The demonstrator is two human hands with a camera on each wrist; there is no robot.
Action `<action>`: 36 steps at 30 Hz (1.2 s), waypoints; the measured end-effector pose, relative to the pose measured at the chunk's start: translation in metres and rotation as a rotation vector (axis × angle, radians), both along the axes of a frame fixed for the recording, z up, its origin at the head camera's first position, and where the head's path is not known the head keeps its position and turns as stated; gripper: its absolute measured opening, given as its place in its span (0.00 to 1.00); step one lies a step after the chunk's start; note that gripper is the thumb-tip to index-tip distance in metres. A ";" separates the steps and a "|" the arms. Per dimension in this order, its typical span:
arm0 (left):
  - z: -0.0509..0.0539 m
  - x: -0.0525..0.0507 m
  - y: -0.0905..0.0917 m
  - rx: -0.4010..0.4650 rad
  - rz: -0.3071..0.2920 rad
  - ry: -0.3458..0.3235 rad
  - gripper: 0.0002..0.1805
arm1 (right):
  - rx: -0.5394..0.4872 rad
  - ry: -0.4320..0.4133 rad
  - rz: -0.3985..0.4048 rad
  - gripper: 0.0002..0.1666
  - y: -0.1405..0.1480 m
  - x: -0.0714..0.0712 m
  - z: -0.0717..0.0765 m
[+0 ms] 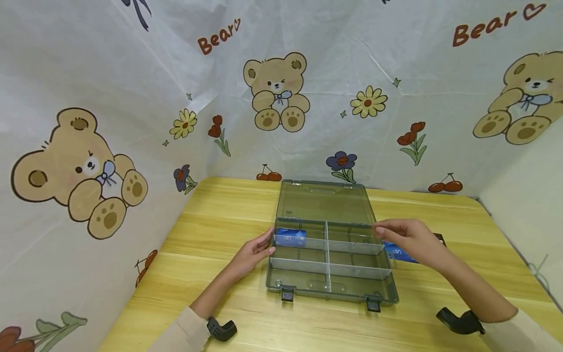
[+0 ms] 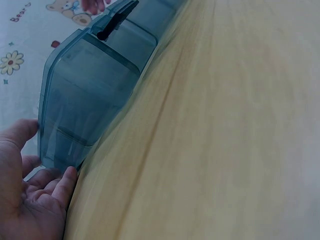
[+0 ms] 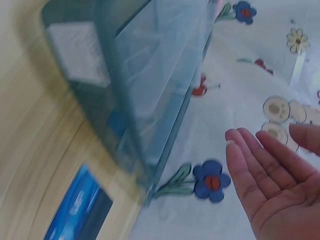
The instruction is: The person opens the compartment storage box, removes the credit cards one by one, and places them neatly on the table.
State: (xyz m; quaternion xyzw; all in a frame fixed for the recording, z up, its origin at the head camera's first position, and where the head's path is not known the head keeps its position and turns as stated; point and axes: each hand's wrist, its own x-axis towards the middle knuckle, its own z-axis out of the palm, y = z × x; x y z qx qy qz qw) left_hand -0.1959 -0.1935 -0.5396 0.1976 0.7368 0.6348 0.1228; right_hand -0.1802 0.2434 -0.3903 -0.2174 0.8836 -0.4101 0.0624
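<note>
A see-through grey-green plastic compartment case (image 1: 329,283) lies on the table, its lid (image 1: 324,200) laid back behind it. Pale dividers split the tray, and a blue item with white lettering (image 1: 291,237) lies in the back left compartment. My left hand (image 1: 251,255) touches the case's left side; in the left wrist view the thumb meets the rim and the fingers lie by the lower corner. Over the back right corner hovers my right hand (image 1: 411,240), fingers extended, holding nothing in the right wrist view. Beneath it lies a blue item with dark end (image 3: 75,205), partly hidden.
The wood-grain table (image 1: 211,215) ends at a white cloth backdrop (image 1: 325,132) printed with bears and flowers. Two black latches (image 1: 287,295) hang from the case's front edge. Each wrist wears a black device (image 1: 221,329).
</note>
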 end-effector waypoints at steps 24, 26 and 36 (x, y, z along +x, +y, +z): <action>0.000 0.000 0.000 -0.020 0.012 0.021 0.37 | -0.530 -0.741 0.096 0.33 -0.075 -0.033 0.005; 0.000 -0.001 0.000 -0.016 0.007 0.017 0.37 | -0.536 -0.767 0.090 0.33 -0.081 -0.037 0.003; -0.001 -0.001 -0.001 -0.002 -0.013 -0.003 0.38 | -0.549 -0.825 0.063 0.35 -0.099 -0.051 -0.008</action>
